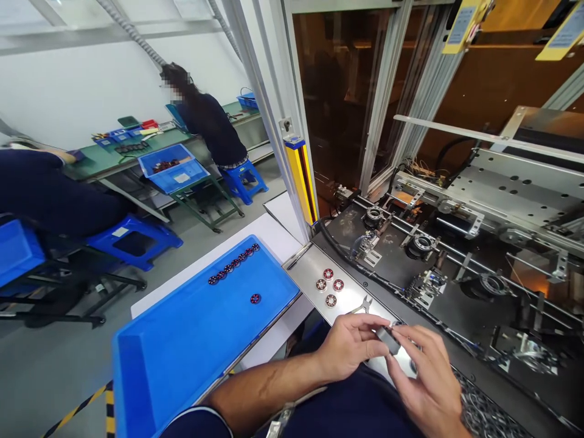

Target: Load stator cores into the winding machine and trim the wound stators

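My left hand [351, 347] and my right hand [426, 368] meet over the metal ledge [303, 277] close to my body. Between their fingertips they pinch a small dark grey part [389, 340]; its far side and exact kind are hidden by the fingers. Just beyond my left hand lies a pair of cutting pliers [365, 303]. Several small round red-and-silver parts, wound like motor stators [331, 300], rest farther along the ledge. At lower right, many dark metal rings [488, 404] lie heaped beside my right hand.
A large blue tray [182, 328] at left carries a row of wound round parts [234, 263] and a lone one [255, 298]. The machine with black bed [342, 234] and ring fixtures [422, 243] stands right. Two people sit at a green bench [98, 159].
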Action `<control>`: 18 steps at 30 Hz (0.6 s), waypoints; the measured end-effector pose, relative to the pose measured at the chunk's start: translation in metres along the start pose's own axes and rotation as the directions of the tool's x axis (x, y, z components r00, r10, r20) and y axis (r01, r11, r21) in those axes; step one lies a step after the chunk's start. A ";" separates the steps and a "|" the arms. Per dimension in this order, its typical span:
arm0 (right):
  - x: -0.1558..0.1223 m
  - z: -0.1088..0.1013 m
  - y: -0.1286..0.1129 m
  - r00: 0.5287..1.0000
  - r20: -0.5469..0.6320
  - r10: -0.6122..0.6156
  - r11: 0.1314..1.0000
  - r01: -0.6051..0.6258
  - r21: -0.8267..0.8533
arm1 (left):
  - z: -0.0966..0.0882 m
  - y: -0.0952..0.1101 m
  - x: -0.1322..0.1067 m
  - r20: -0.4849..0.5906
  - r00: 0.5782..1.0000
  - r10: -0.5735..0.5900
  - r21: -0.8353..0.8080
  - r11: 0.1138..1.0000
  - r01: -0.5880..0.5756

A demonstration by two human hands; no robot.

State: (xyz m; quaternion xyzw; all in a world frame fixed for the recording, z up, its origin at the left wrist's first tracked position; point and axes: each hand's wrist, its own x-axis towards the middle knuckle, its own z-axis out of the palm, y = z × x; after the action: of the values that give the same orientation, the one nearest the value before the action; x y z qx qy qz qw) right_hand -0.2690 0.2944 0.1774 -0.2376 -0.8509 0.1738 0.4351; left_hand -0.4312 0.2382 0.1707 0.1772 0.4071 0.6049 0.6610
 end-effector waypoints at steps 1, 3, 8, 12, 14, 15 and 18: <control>0.002 -0.003 0.000 0.999 0.029 0.023 0.999 -0.024 0.030 | 0.000 0.001 0.000 -0.014 1.000 0.002 0.008 1.000 -0.002; 0.007 -0.010 0.003 0.988 0.130 0.087 0.989 -0.102 0.111 | -0.001 0.003 -0.001 -0.014 1.000 -0.007 0.028 1.000 0.007; 0.028 -0.027 0.023 0.789 0.559 0.254 0.825 -0.479 0.301 | -0.011 0.006 -0.004 0.091 0.996 -0.011 0.134 0.991 -0.002; 0.043 -0.029 0.035 0.532 0.825 0.190 0.653 -0.696 0.299 | -0.018 0.012 -0.003 0.200 0.974 0.103 0.337 0.927 -0.167; 0.048 -0.027 0.035 0.475 0.872 0.118 0.626 -0.718 0.306 | -0.020 0.018 -0.002 0.266 0.950 0.165 0.427 0.863 -0.270; 0.049 -0.025 0.034 0.460 0.884 0.087 0.618 -0.720 0.314 | -0.020 0.021 -0.002 0.301 0.936 0.183 0.441 0.843 -0.307; 0.054 -0.023 0.029 0.457 0.889 0.025 0.616 -0.707 0.346 | -0.022 0.028 -0.003 0.386 0.895 0.224 0.411 0.827 -0.384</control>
State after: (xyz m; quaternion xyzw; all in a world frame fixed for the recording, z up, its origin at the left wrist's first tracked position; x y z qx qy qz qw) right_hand -0.2703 0.3500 0.2111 -0.1447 -0.7367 0.6604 -0.0135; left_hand -0.4659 0.2351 0.1782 0.4939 0.3959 0.5473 0.5475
